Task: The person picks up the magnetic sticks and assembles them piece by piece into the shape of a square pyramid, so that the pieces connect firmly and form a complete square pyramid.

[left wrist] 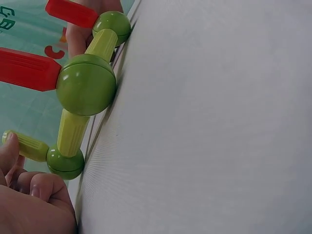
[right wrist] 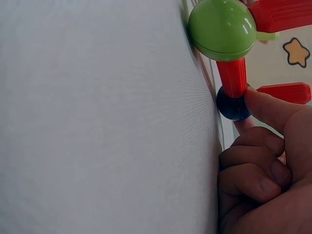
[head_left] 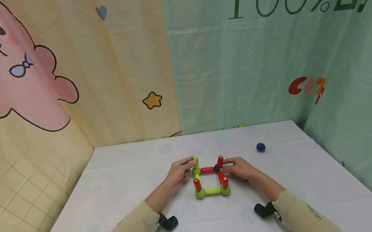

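A square frame of toy building rods and balls stands on the table, with a rod upright at each corner. Green balls form the near corners and the far left one; a dark blue ball forms the far right corner. My left hand pinches the upright yellow-green rod at the far left. With thumb and finger, my right hand grips the blue ball, below its upright red rod. Yellow-green rods make the near and left sides, red rods the far and right sides.
A loose dark blue ball lies at the back right of the white table. Printed curtains hang behind and beside the table. Each wrist wears a black camera.
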{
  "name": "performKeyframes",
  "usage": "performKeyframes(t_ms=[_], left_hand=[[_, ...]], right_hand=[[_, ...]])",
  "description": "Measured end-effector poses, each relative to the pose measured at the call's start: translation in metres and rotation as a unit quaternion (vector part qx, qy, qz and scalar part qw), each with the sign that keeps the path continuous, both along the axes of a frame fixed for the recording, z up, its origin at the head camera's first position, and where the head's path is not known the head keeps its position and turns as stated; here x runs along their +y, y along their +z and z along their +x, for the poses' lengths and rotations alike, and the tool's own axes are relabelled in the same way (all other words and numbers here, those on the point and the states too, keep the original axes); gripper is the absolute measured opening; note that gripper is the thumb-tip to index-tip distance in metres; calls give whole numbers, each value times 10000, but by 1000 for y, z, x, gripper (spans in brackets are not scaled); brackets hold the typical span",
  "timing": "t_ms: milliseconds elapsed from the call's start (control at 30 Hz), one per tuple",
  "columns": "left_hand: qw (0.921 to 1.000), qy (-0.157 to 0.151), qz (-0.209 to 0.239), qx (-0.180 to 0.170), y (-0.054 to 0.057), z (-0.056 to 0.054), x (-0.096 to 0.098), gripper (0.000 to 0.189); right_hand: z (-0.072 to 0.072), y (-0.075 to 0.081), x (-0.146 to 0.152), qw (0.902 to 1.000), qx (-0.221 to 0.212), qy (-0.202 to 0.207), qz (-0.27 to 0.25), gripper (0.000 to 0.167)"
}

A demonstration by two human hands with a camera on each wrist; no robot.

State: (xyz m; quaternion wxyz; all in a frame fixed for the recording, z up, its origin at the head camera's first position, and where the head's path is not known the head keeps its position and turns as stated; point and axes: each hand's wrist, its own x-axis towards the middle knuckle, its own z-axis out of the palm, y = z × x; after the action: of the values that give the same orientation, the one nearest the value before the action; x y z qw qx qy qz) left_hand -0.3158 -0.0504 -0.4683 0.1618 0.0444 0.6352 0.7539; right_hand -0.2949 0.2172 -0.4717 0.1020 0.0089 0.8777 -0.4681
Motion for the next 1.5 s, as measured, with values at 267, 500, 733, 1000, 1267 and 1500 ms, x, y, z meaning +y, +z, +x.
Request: performKeyframes(t_ms=[267, 500, 733, 1000, 1267, 1500], left_hand=[[9999, -32, -104, 82, -3, 0, -5, 40], [9995, -39, -257, 150, -3, 0, -6, 42], [9931, 453, -972, 477, 6, 11, -10, 35], [9727, -66, -2067, 1053, 18, 42, -27, 25], [9638, -951, -2142, 1271, 19, 60, -32, 28], [9609, -1232, -2085, 1342, 18, 58, -28, 29]], right_hand=[[0, 0, -2, 9999, 31, 42, 110, 45], [0, 0, -1, 9999, -25, -22, 111, 49], [17, 11, 12, 9998, -17, 170, 132, 37], [44, 37, 27, 9817, -66, 1888, -220, 35], [54, 45, 22, 9750, -198, 2198, -251, 34], [56, 44, 19, 9756, -186, 2142, -434, 29]])
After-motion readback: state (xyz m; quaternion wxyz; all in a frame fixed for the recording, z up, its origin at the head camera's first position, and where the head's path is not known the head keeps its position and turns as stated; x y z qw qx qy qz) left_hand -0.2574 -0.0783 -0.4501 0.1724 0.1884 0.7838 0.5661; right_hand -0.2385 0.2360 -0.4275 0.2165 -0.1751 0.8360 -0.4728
